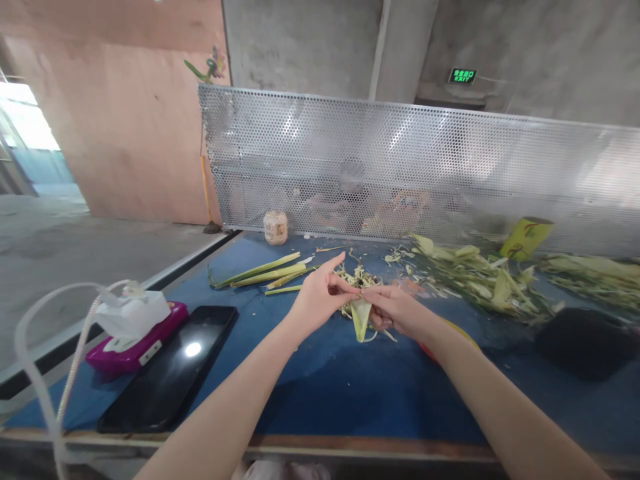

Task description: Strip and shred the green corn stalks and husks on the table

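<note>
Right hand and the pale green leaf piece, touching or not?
Touching. The head view shows the right hand's thumb and fingertips against the upper part of the pale green leaf piece, with no gap between.

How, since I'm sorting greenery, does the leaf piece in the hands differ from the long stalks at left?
The leaf piece is held by the left hand and right hand; the stalks lie on the tabletop. The leaf piece is short; the stalks are long. Both look yellow-green.
</note>
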A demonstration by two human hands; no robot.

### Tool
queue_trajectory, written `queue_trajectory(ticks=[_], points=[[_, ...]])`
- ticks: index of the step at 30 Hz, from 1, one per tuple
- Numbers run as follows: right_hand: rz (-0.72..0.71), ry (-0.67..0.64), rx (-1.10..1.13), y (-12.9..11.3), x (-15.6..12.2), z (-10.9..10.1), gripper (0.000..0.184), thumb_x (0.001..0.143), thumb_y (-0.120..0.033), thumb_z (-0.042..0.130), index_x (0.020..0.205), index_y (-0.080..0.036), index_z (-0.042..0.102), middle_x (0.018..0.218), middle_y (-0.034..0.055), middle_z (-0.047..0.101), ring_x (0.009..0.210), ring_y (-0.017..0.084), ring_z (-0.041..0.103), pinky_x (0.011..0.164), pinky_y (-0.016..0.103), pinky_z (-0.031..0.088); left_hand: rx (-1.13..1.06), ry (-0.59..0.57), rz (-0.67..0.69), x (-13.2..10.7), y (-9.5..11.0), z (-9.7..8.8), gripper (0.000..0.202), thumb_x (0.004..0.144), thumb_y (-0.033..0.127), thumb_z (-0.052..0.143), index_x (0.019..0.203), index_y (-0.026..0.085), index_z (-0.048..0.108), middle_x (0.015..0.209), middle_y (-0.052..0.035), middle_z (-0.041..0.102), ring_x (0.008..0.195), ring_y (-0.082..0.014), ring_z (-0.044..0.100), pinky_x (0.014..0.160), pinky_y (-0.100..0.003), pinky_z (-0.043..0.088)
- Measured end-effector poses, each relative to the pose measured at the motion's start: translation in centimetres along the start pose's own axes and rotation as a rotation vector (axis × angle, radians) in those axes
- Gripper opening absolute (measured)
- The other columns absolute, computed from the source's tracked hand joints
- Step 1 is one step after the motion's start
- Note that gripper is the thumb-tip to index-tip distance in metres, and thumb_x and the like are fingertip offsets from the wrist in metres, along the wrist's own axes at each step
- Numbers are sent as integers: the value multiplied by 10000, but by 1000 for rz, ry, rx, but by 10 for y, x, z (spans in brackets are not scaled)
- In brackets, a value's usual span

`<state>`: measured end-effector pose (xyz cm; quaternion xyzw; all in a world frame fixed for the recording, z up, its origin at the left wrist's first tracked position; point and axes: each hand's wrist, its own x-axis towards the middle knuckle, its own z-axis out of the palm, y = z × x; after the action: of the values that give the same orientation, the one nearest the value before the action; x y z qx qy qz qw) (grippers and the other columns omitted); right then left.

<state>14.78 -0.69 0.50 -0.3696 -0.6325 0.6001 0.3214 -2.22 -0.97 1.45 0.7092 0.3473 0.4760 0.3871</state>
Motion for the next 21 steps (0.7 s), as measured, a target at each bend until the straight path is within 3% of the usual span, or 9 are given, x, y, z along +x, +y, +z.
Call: queue_trajectory(ticks=[9, 16, 21], points=[[-7, 24, -52, -2, -4, -6, 313, 717, -448, 566, 655, -147, 505, 438, -70, 375, 397, 33, 270, 442, 210, 206, -257, -62, -213, 1, 1, 1, 909, 618, 223, 691, 1344, 119, 153, 841, -111, 671, 427, -64, 500, 467, -235, 425], [-63, 48, -206, 0, -1, -10, 334, 719, -478, 547, 670, -150, 512, 472, -62, 384, 428, 43, 322, 447, 200, 228, -330, -5, -254, 0, 0, 1, 939, 624, 226, 691, 1351, 110, 107, 739, -67, 665, 425, -71, 507, 460, -229, 418], [-101, 9, -213, 1, 0, -5, 365, 727, -509, 514, 670, -149, 506, 514, -42, 440, 439, 49, 363, 448, 203, 252, -271, -17, -227, 0, -5, 0, 906, 606, 231, 701, 1332, 93, 178, 746, -75, 663, 430, -67, 504, 468, -227, 417]])
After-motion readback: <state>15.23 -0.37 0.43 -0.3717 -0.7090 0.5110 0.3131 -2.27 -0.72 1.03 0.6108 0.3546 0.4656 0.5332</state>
